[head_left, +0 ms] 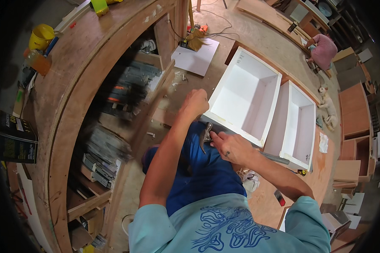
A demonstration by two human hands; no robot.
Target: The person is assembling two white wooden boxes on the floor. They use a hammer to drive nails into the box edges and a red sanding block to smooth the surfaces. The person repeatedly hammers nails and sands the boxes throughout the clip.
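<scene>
A claw hammer (206, 137) is in my right hand (235, 148), gripped close to its metal head, with the grey handle pointing back to the right under my wrist. Its head hangs over my blue-clad leg, beside the near edge of a white open box like a drawer (245, 90). My left hand (196, 103) is closed at that box's left corner, its fingers pinched together; whatever they hold is hidden. A second white drawer box (299, 122) stands to the right, tilted alongside the first. A grey strip runs along the first box's near side.
On the left stands a long wooden bench (71, 55) whose shelves hold plastic-wrapped metal parts (103, 158). A yellow bucket (41, 36) and a black can (17, 139) are on or beside it. Another person (324, 50) crouches at the far right, near a lying dog (328, 109).
</scene>
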